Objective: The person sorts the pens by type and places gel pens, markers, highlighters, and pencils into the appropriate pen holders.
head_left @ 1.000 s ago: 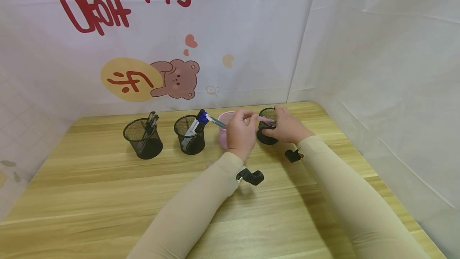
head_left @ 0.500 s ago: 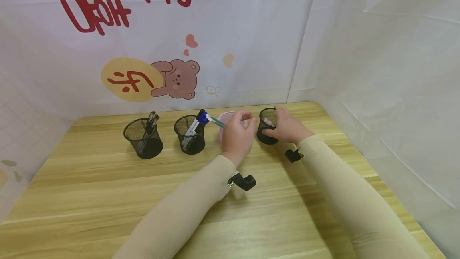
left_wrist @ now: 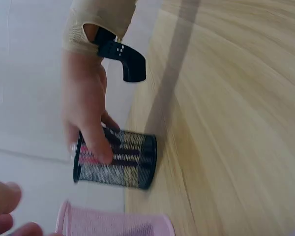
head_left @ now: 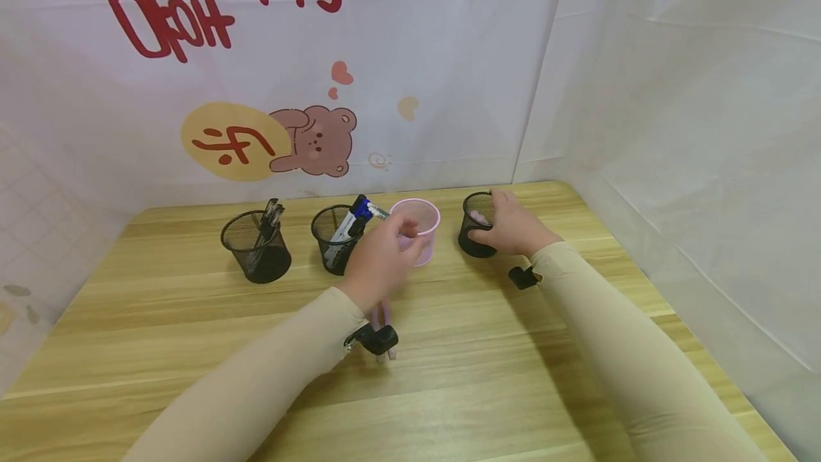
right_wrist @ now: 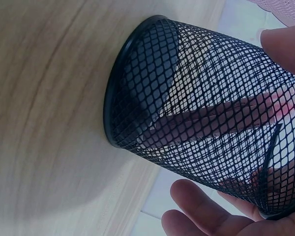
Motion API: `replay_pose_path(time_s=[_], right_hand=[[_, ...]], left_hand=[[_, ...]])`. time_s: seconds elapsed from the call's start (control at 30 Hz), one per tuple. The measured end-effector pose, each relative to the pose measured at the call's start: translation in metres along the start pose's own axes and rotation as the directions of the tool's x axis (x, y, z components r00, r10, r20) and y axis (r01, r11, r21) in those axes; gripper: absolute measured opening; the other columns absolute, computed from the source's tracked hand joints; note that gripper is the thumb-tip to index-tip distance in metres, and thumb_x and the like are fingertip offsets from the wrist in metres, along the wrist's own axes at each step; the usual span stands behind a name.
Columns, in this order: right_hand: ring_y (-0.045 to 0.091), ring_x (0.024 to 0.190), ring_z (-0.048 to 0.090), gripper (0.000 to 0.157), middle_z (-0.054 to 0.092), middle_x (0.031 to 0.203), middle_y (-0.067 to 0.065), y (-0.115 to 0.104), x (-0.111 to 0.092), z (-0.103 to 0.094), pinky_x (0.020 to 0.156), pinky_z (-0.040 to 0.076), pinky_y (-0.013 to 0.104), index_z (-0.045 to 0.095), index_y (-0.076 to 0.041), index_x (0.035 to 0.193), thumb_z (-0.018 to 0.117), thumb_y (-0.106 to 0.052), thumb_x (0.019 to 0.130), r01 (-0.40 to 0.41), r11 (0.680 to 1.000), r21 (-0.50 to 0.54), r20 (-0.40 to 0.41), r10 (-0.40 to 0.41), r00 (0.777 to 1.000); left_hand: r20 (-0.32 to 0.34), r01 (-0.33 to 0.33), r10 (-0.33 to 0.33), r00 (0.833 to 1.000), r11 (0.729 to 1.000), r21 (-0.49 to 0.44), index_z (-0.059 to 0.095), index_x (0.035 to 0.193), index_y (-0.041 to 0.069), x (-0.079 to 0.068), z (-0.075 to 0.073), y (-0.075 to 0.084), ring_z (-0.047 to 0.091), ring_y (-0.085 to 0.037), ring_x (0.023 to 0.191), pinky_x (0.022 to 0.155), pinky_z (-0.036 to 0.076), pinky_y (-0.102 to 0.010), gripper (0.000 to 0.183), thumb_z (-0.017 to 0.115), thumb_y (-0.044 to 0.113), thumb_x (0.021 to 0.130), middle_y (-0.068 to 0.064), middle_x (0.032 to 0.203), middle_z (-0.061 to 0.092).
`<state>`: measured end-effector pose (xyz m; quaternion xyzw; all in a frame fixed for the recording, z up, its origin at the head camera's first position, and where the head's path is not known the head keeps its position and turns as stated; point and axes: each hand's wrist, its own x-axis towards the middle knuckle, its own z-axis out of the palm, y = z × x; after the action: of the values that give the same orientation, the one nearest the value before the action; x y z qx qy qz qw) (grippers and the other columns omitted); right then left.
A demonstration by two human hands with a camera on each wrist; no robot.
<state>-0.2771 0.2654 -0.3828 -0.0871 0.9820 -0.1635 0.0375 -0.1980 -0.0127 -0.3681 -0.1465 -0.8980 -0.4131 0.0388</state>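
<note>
My right hand [head_left: 516, 225] grips the rim and side of a black mesh pen holder [head_left: 476, 239] at the right of the row. Through its mesh in the right wrist view, pink pens [right_wrist: 201, 123] lean inside. My left hand [head_left: 383, 259], slightly blurred, hovers in front of a pink pen holder [head_left: 425, 248] with nothing between its loosely bent fingers. Only its fingertips [left_wrist: 5, 199] enter the left wrist view. Under the left wrist, pink pens [head_left: 381, 316] with pale ends lie on the table, partly hidden by the wrist camera.
Left of the pink holder, a black mesh holder [head_left: 330, 234] carries markers and a pen. Another black mesh holder [head_left: 268, 266] with dark pens [head_left: 271, 219] stands farther left. A white printed curtain [head_left: 449, 91] rises behind the wooden table [head_left: 487, 391].
A pink pen that my left hand had at the right holder is now inside it. That hand has moved left and toward me, uncovering the pink holder. My right hand keeps its place.
</note>
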Motion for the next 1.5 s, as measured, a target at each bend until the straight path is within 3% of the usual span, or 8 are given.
replay_pose_path(time_s=[0.23,0.37,0.57,0.73,1.0,1.5], right_hand=[[0.051,0.14,0.049,0.11,0.029,0.162,0.035,0.0,0.001,-0.001,0.119,0.041,0.063,0.015,0.009,0.162,0.075,-0.049,0.091,-0.007,1.0,-0.004,0.014,0.007,1.0],[0.052,0.142,0.047,0.109,0.028,0.163,0.035,-0.001,0.001,-0.001,0.12,0.04,0.063,0.015,0.009,0.163,0.075,-0.048,0.092,-0.006,1.0,-0.001,0.015,0.006,1.0],[0.051,0.143,0.046,0.11,0.028,0.163,0.034,-0.001,0.0,-0.001,0.12,0.04,0.062,0.015,0.009,0.163,0.075,-0.05,0.091,-0.009,1.0,0.004,0.018,0.009,1.0],[0.051,0.143,0.046,0.11,0.028,0.163,0.034,-0.001,0.001,-0.001,0.12,0.04,0.063,0.015,0.009,0.163,0.075,-0.051,0.091,-0.009,1.0,0.009,0.021,0.009,1.0],[0.049,0.143,0.047,0.108,0.028,0.163,0.034,-0.001,-0.001,-0.002,0.12,0.041,0.062,0.016,0.009,0.162,0.076,-0.048,0.092,-0.01,1.0,0.012,0.022,0.009,1.0],[0.05,0.141,0.049,0.108,0.029,0.163,0.034,-0.002,-0.001,-0.002,0.119,0.041,0.063,0.016,0.009,0.162,0.076,-0.046,0.091,-0.013,1.0,0.02,0.016,0.013,1.0]], left_hand=[[0.155,0.023,-0.057,0.986,0.977,0.212,0.065,0.132,0.016,-0.012,-0.022,-0.018,0.069,-0.023,0.116,0.103,0.056,-0.047,0.039,0.069,0.039,0.101,-0.002,0.133,0.072],[0.238,0.033,-0.118,0.964,0.943,0.331,0.065,0.136,0.013,-0.017,-0.028,-0.032,0.069,-0.026,0.117,0.103,0.056,-0.048,0.044,0.072,0.038,0.099,-0.005,0.128,0.072],[0.327,0.022,-0.19,0.926,0.889,0.457,0.058,0.147,0.007,-0.023,-0.031,-0.049,0.066,-0.032,0.127,0.11,0.052,-0.051,0.06,0.071,0.041,0.099,-0.013,0.14,0.068],[0.358,0.012,-0.2,0.912,0.885,0.466,0.06,0.143,0.005,-0.024,-0.029,-0.057,0.068,-0.032,0.122,0.108,0.054,-0.052,0.062,0.071,0.046,0.098,-0.015,0.136,0.07],[0.395,0.026,-0.211,0.894,0.904,0.426,0.067,0.122,0.007,-0.026,-0.026,-0.058,0.062,-0.022,0.09,0.091,0.057,-0.044,0.043,0.077,0.038,0.093,-0.008,0.11,0.072],[0.385,0.057,-0.244,0.89,0.897,0.438,0.07,0.109,0.008,-0.023,-0.021,-0.06,0.064,-0.021,0.089,0.088,0.057,-0.042,0.028,0.077,0.025,0.089,-0.006,0.106,0.072]])
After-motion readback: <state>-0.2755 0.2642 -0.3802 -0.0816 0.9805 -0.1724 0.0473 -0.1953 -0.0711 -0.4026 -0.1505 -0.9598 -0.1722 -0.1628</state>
